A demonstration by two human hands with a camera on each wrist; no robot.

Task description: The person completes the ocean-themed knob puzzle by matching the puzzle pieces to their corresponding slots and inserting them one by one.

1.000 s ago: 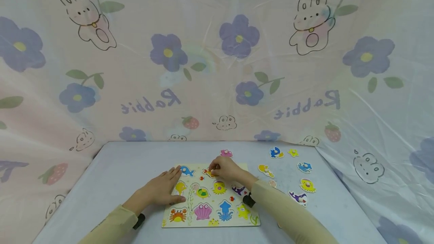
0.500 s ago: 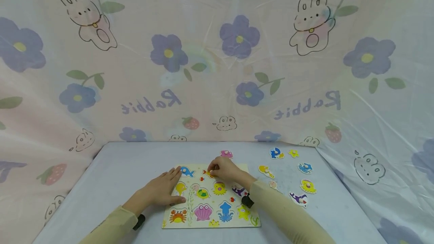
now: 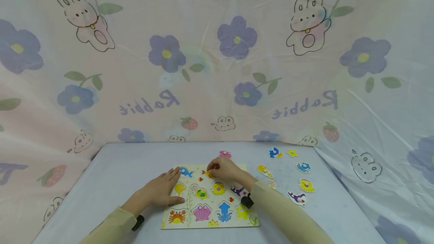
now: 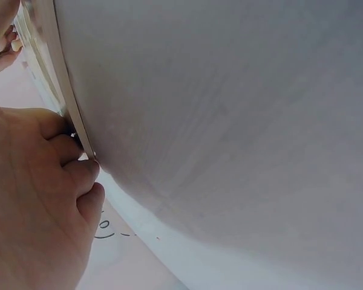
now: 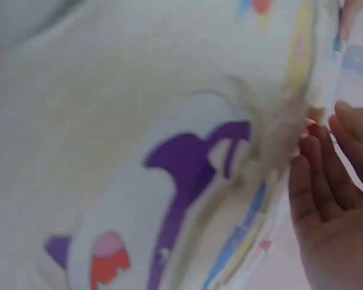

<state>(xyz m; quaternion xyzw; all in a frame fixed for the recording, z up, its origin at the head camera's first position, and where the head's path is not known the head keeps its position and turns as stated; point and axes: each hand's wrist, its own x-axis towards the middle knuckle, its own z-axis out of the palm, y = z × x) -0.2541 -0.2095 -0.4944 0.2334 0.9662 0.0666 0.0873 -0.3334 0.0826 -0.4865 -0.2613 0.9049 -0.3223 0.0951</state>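
Note:
A pale wooden puzzle board [image 3: 235, 224] with sea-animal pictures lies on the table. My left hand [image 3: 162, 189] rests on its left edge, with fingers stretched towards the blue whale [image 3: 186, 172] and the thumb on the board. In the left wrist view the fingers [image 4: 81, 175] touch the board's side. At the board's top middle, my right hand [image 3: 223, 168] pinches a red-and-yellow fish puzzle piece [image 3: 205, 173], partly covered by the fingertips. The right wrist view shows the right hand [image 5: 339, 193] beyond a purple whale picture [image 5: 187, 163]; that view is blurred.
Loose knobbed pieces lie right of the board, among them a purple whale [image 3: 297, 198], a yellow octopus [image 3: 306, 185], a yellow starfish [image 3: 292, 153] and a yellow seahorse-like piece [image 3: 264, 171]. A pink piece [image 3: 225, 154] lies behind the board. A patterned curtain [image 3: 210, 86] hangs behind the table.
The whole view shifts slightly. Both hands stay in nearly the same place on the board, and the right hand still holds the fish piece.

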